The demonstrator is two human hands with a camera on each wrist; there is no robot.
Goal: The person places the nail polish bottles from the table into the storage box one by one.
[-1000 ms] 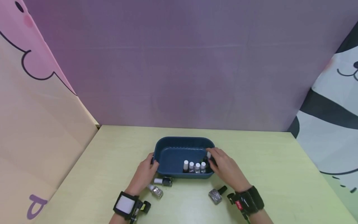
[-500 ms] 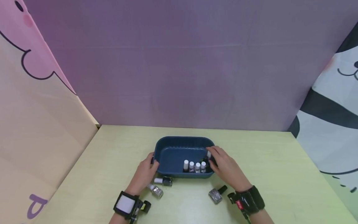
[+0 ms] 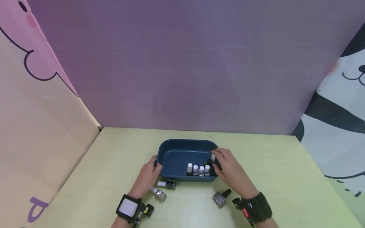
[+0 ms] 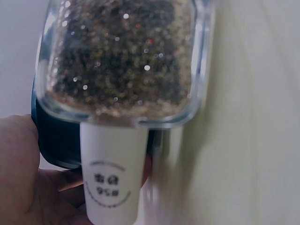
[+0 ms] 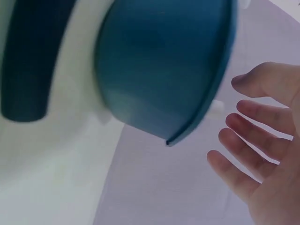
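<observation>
Holding: left hand (image 3: 146, 177) rests against the blue tray's (image 3: 171, 145) near-left end; fingers curled on its rim, it seems.
Right hand (image 3: 228, 169): at the tray's right end by a white-capped bottle (image 3: 212, 157) — whether it pinches it, I cannot tell.
Bottles: four upright along the near wall (image 3: 198, 170); three lie on the surface (image 3: 285, 177).
Handling: small glass, likely smooth and breakable — best taken by the cap.

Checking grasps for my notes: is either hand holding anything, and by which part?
The left hand grips the blue tray at its left end. The right hand, fingers straight, is at a white bottle cap; a hold cannot be told.
</observation>
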